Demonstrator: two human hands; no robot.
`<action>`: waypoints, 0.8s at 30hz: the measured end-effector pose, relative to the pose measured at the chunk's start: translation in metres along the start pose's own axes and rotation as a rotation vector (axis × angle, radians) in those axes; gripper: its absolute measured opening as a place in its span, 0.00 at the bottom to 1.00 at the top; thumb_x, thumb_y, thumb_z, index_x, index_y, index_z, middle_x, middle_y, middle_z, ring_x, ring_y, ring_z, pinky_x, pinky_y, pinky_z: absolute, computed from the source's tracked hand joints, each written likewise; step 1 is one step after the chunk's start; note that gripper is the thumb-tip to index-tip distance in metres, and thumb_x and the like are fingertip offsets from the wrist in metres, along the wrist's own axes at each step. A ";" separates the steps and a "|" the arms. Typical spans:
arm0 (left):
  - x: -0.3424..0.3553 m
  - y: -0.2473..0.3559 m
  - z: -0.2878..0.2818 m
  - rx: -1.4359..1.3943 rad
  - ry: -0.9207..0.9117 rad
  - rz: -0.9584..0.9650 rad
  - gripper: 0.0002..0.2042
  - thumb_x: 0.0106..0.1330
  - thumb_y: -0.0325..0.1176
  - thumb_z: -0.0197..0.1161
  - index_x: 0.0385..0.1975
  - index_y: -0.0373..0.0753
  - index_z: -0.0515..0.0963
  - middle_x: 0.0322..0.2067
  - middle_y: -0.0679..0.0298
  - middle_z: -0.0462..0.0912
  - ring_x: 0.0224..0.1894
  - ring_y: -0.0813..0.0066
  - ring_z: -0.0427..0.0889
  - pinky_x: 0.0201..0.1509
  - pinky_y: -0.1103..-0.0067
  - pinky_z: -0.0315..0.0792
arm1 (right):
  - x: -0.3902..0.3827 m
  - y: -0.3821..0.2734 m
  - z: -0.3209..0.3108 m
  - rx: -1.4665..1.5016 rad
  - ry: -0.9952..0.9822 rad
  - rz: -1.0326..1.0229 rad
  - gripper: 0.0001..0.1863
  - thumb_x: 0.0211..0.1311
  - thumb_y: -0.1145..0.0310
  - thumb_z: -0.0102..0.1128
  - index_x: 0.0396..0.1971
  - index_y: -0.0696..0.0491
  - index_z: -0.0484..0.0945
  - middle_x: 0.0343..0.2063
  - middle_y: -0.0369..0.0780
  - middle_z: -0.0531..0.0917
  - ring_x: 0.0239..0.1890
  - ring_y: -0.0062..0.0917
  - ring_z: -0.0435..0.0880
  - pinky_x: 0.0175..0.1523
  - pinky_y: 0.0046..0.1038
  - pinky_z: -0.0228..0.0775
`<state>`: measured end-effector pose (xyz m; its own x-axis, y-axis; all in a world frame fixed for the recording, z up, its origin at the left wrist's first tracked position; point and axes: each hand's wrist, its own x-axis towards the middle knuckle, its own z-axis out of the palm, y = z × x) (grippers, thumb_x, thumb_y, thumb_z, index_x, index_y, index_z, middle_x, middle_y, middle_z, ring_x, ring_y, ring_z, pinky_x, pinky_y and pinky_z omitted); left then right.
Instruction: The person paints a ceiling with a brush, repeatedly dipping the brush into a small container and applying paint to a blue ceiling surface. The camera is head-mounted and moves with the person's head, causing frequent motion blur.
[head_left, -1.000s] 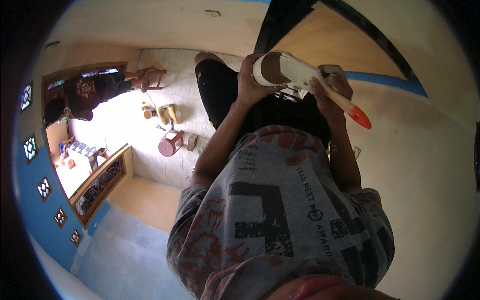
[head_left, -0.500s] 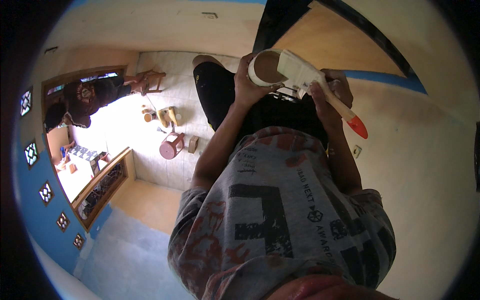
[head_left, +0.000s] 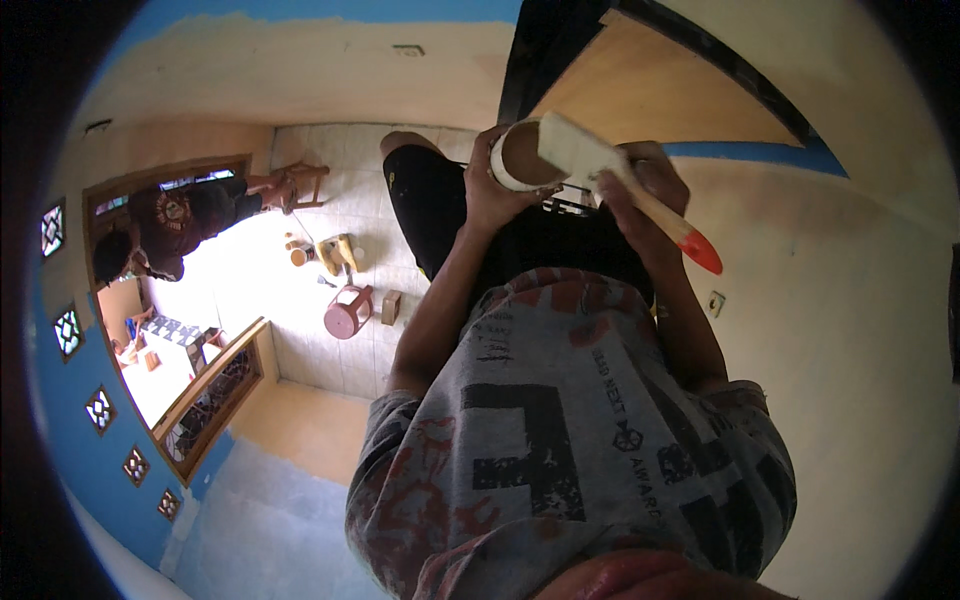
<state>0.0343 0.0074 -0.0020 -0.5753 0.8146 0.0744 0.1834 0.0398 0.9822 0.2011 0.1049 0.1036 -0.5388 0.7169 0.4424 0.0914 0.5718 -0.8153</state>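
My left hand (head_left: 490, 198) is wrapped round a pale cup (head_left: 503, 172) with light brown paint inside, its mouth facing up toward me. In my right hand (head_left: 655, 180) is a wide flat paintbrush (head_left: 662, 215) with a wooden handle and a red end. Its paint-coated bristles lie across the right side of the cup's mouth and hide part of the paint. Whether the bristles touch the rim or the paint, I cannot tell.
A dark-framed panel (head_left: 660, 80) is just beyond my hands. On the tiled floor to the left are a reddish plastic stool (head_left: 348, 312), a block (head_left: 391, 307) and a small paint container (head_left: 299, 257). Another person (head_left: 170, 225) stands by the window, near a wooden stool (head_left: 312, 185).
The brush has shifted a little left and down with my right hand, its bristles still over the cup's mouth. My left hand keeps its hold. The whole view has shifted slightly.
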 end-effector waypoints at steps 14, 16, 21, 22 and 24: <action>-0.002 -0.014 0.002 0.023 -0.007 0.025 0.45 0.31 0.41 0.86 0.53 0.37 0.68 0.47 0.57 0.80 0.51 0.65 0.80 0.55 0.70 0.75 | -0.002 -0.006 0.001 -0.128 -0.023 0.074 0.09 0.56 0.73 0.66 0.25 0.61 0.74 0.29 0.43 0.79 0.30 0.30 0.77 0.38 0.28 0.70; -0.002 -0.015 0.004 0.100 -0.022 0.052 0.44 0.31 0.40 0.86 0.53 0.38 0.68 0.47 0.57 0.80 0.50 0.64 0.81 0.54 0.70 0.75 | -0.006 -0.006 0.001 -0.158 -0.044 0.109 0.10 0.54 0.72 0.67 0.24 0.60 0.74 0.28 0.43 0.79 0.30 0.30 0.77 0.38 0.28 0.71; -0.004 -0.018 0.010 0.027 -0.007 0.031 0.44 0.32 0.40 0.85 0.53 0.38 0.68 0.46 0.57 0.80 0.50 0.64 0.81 0.54 0.70 0.75 | -0.010 0.009 0.002 -0.128 0.031 0.063 0.09 0.53 0.74 0.67 0.22 0.60 0.75 0.28 0.43 0.79 0.30 0.32 0.77 0.38 0.30 0.70; -0.005 -0.021 0.011 0.047 -0.009 0.049 0.44 0.32 0.40 0.85 0.53 0.38 0.68 0.46 0.57 0.80 0.50 0.65 0.81 0.55 0.70 0.75 | -0.014 0.008 0.001 -0.109 0.013 0.091 0.08 0.53 0.74 0.67 0.23 0.60 0.75 0.28 0.43 0.79 0.30 0.32 0.77 0.38 0.30 0.70; -0.005 -0.022 0.014 -0.005 -0.011 0.017 0.44 0.32 0.39 0.85 0.54 0.37 0.68 0.46 0.57 0.80 0.50 0.65 0.81 0.55 0.70 0.75 | -0.019 0.014 0.001 -0.135 0.091 0.083 0.08 0.53 0.75 0.67 0.23 0.60 0.75 0.28 0.43 0.79 0.31 0.32 0.77 0.38 0.30 0.70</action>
<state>0.0443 0.0107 -0.0264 -0.5635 0.8213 0.0895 0.1890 0.0227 0.9817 0.2121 0.0991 0.0839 -0.4474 0.7936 0.4123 0.2472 0.5528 -0.7958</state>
